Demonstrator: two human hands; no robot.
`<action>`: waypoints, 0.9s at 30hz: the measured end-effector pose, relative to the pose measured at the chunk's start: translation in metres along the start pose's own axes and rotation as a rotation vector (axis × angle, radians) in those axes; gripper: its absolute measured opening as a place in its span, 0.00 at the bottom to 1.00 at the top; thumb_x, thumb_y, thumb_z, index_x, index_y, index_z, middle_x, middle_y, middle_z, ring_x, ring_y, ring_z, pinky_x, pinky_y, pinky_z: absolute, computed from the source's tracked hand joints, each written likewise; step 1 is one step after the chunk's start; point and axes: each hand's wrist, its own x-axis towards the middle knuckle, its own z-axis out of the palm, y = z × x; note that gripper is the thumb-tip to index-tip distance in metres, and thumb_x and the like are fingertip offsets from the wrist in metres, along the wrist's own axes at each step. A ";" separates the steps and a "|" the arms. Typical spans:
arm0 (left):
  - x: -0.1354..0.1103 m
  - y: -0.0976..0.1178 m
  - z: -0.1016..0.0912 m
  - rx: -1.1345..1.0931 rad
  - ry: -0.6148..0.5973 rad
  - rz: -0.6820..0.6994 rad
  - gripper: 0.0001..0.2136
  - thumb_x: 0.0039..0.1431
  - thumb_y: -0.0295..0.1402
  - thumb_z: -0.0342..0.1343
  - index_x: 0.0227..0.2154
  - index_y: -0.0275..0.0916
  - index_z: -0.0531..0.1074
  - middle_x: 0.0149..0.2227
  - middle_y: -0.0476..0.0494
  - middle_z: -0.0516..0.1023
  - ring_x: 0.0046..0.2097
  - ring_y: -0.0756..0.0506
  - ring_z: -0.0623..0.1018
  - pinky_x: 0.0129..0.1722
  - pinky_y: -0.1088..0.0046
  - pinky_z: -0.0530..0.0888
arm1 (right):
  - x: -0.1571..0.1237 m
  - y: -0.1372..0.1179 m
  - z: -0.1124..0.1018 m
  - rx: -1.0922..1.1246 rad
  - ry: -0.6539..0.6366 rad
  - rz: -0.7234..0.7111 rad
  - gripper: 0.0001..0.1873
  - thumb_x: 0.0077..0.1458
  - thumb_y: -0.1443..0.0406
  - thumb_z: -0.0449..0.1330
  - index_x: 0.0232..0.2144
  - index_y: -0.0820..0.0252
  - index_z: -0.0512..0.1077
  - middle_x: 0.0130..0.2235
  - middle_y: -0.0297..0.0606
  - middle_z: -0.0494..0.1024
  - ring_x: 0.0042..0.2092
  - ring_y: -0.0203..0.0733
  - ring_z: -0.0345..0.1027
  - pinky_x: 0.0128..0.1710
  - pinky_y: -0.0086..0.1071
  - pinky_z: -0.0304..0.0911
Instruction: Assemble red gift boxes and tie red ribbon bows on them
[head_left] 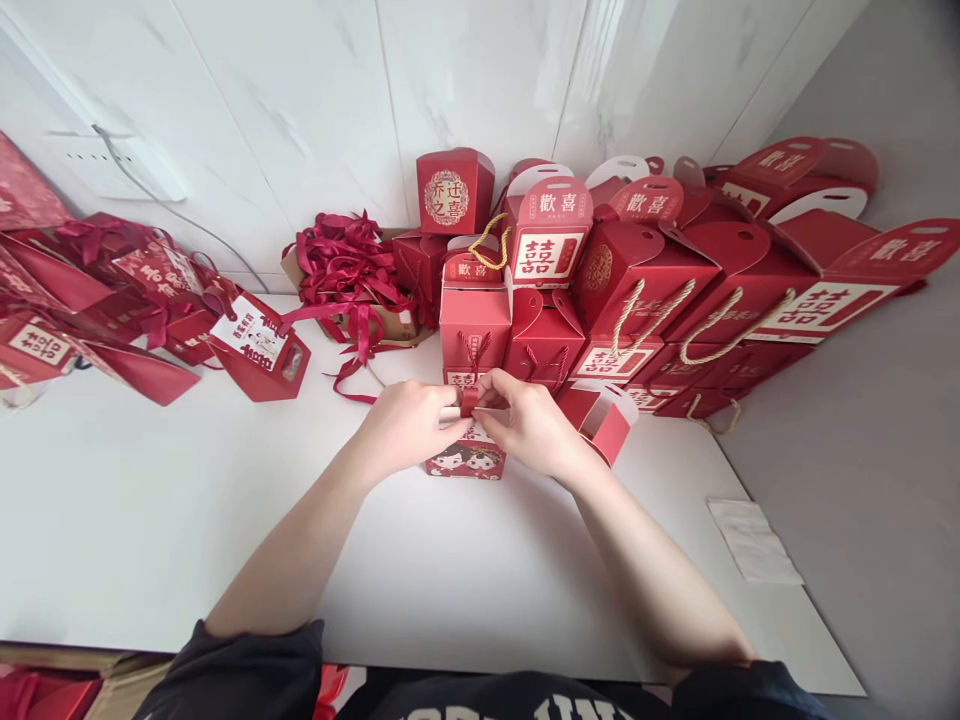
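Observation:
A small red gift box [466,462] with two cartoon figures on its front stands on the white table, directly beneath my hands. At its top, a dark red ribbon [469,402] runs between my fingers. My left hand [414,425] pinches the ribbon from the left, thumb and fingers together. From the right, my right hand [529,420] pinches it too, its fingertips close to those of the left. My hands cover most of the upper part of the box.
Many red gift boxes [649,275], some with rope handles, are stacked behind and to the right. A carton of loose red ribbons [345,270] stands behind left. Ribboned boxes [259,345] cluster at far left. A white tissue [752,540] lies near the right edge.

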 end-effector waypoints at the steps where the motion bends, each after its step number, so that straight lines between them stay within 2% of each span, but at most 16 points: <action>1: 0.000 0.000 0.000 0.001 -0.002 0.000 0.10 0.57 0.38 0.52 0.27 0.38 0.73 0.24 0.46 0.76 0.31 0.44 0.77 0.25 0.75 0.58 | 0.000 0.000 0.000 -0.005 -0.003 -0.003 0.07 0.53 0.73 0.53 0.33 0.56 0.62 0.34 0.32 0.75 0.34 0.37 0.69 0.35 0.29 0.61; 8: 0.001 -0.005 -0.001 -0.023 -0.021 0.033 0.11 0.60 0.38 0.49 0.30 0.39 0.73 0.20 0.49 0.69 0.22 0.49 0.66 0.24 0.74 0.56 | 0.001 0.000 -0.001 0.002 -0.027 -0.005 0.07 0.56 0.72 0.52 0.36 0.56 0.63 0.36 0.35 0.75 0.37 0.40 0.70 0.38 0.31 0.62; 11: 0.004 -0.011 -0.001 -0.129 -0.053 0.044 0.10 0.60 0.36 0.49 0.30 0.39 0.72 0.21 0.50 0.69 0.23 0.49 0.66 0.25 0.74 0.56 | 0.001 0.002 0.000 0.025 -0.035 -0.013 0.07 0.56 0.72 0.52 0.37 0.56 0.63 0.37 0.35 0.75 0.37 0.39 0.70 0.38 0.31 0.62; 14: 0.007 -0.019 -0.002 -0.230 -0.085 0.090 0.11 0.59 0.37 0.51 0.25 0.37 0.69 0.22 0.50 0.68 0.25 0.50 0.66 0.25 0.74 0.55 | 0.001 0.004 0.000 0.046 -0.055 -0.034 0.07 0.57 0.71 0.52 0.38 0.56 0.63 0.36 0.34 0.74 0.37 0.38 0.69 0.38 0.31 0.62; 19: 0.007 -0.029 -0.009 -0.277 -0.178 0.118 0.13 0.60 0.36 0.50 0.22 0.37 0.61 0.20 0.53 0.61 0.23 0.52 0.60 0.23 0.75 0.54 | 0.001 0.004 0.000 0.082 -0.083 -0.035 0.06 0.58 0.70 0.52 0.39 0.56 0.64 0.38 0.34 0.74 0.38 0.38 0.69 0.40 0.31 0.63; 23: 0.001 -0.025 -0.016 -0.272 -0.196 0.091 0.10 0.56 0.37 0.55 0.24 0.38 0.64 0.22 0.53 0.66 0.25 0.52 0.64 0.24 0.76 0.57 | 0.001 0.005 -0.002 0.062 -0.105 -0.032 0.07 0.58 0.71 0.52 0.38 0.56 0.65 0.39 0.34 0.74 0.39 0.38 0.69 0.40 0.31 0.62; 27: -0.002 -0.021 -0.017 -0.279 -0.132 0.068 0.08 0.56 0.38 0.55 0.28 0.38 0.68 0.27 0.51 0.73 0.30 0.50 0.71 0.28 0.77 0.62 | 0.001 0.008 -0.001 -0.064 -0.111 -0.091 0.04 0.57 0.70 0.54 0.36 0.58 0.65 0.37 0.35 0.72 0.37 0.39 0.67 0.37 0.31 0.60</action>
